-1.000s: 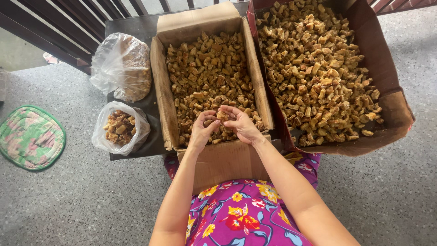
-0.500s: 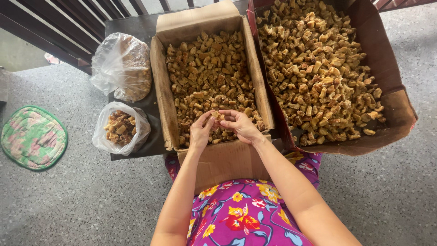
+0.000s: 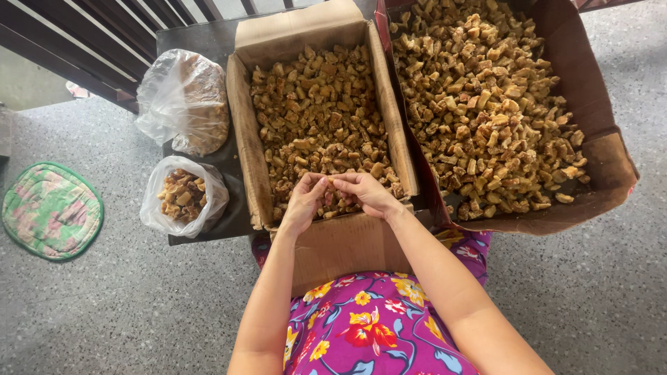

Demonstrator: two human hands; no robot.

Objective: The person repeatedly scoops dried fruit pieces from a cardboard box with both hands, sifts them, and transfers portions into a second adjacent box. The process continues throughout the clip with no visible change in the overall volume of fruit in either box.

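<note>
- Two open cardboard boxes stand side by side on a low dark surface [image 3: 208, 167]; the narrow box [image 3: 243, 139] is at the middle and the wide box [image 3: 597, 104] is at the right, hanging over the right edge of the surface.
- Both boxes are filled with small golden-brown chunks [image 3: 319, 118]; there are too many to count, and the wide box holds more.
- Two clear plastic bags lie at the left edge of the surface: the larger bag [image 3: 184, 97] at the far left part, and the smaller bag [image 3: 182, 196] at the near left corner, open at the top, with brown pieces inside.
- The left hand [image 3: 304, 203] and the right hand [image 3: 365, 192] meet over the near end of the narrow box, with fingertips touching each other.
- Both hands pinch one small chunk [image 3: 331, 182] between the fingers; the other fingers are curled, and this chunk sits just above the pile at the near edge of the box.
- The near flap [image 3: 347, 243] of the narrow box folds down toward the flowered purple dress [image 3: 368, 326] of the person.
- One round green quilted mat [image 3: 50, 210] lies on the speckled grey floor [image 3: 104, 312], well apart from the surface, at the left.
- Dark slanted bars [image 3: 104, 42] run behind the far left corner.
- Free floor shows at the left and at the right of the person; between the two boxes there is no gap.
</note>
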